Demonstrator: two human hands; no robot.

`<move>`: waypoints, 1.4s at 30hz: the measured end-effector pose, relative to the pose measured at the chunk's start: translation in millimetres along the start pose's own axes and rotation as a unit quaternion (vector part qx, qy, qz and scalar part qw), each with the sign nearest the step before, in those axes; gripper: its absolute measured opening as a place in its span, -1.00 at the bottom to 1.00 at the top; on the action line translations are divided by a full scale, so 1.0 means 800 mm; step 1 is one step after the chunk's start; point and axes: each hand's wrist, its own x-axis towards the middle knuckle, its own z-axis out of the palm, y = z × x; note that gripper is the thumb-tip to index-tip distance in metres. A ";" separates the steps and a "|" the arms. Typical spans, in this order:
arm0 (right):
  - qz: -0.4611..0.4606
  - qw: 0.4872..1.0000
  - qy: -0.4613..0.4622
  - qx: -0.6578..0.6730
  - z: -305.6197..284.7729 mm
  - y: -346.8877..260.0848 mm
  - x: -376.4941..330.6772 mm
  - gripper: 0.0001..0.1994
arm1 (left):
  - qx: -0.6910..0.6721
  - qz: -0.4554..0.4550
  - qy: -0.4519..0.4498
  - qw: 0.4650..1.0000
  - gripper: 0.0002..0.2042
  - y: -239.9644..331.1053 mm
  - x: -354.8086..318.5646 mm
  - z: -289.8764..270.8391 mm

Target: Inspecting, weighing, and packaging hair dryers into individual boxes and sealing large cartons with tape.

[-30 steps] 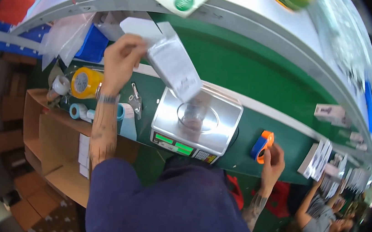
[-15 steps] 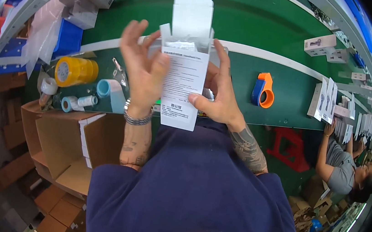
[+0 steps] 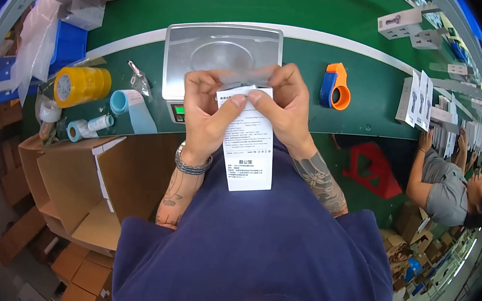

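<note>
Box (image 3: 251, 146), one in hand, white and printed, is in front of the person's dark blue shirt (image 3: 254, 247), on the near side of one scale (image 3: 224, 50); one orange-and-blue tape dispenser (image 3: 342, 82) sits to the right on the desk (image 3: 370, 109). Left hand (image 3: 205, 113) and right hand (image 3: 289, 111) converge at its far end, thumbs close together on the printed face, fingers (image 3: 201, 80) curled in and holding the box. Its long axis runs far to near, the near end pointing toward the shirt, slightly right.
</note>
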 end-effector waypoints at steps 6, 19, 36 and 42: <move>-0.043 0.997 0.066 0.008 0.016 -0.018 -0.002 -0.86 | -0.025 -0.066 0.015 0.997 -0.65 0.031 0.004 0.009; -0.057 0.982 -0.012 -0.181 0.026 -0.025 0.011 -0.81 | 0.020 -0.020 0.055 0.998 -0.88 0.007 0.013 -0.033; 0.044 0.986 0.039 -0.155 -0.004 0.068 0.167 -0.72 | 0.603 -0.006 0.429 0.673 -0.83 0.134 -0.067 -0.363; -0.131 0.913 0.077 -0.380 -0.003 0.047 0.153 -0.68 | 0.775 -0.356 0.252 0.457 -0.58 0.103 -0.064 -0.620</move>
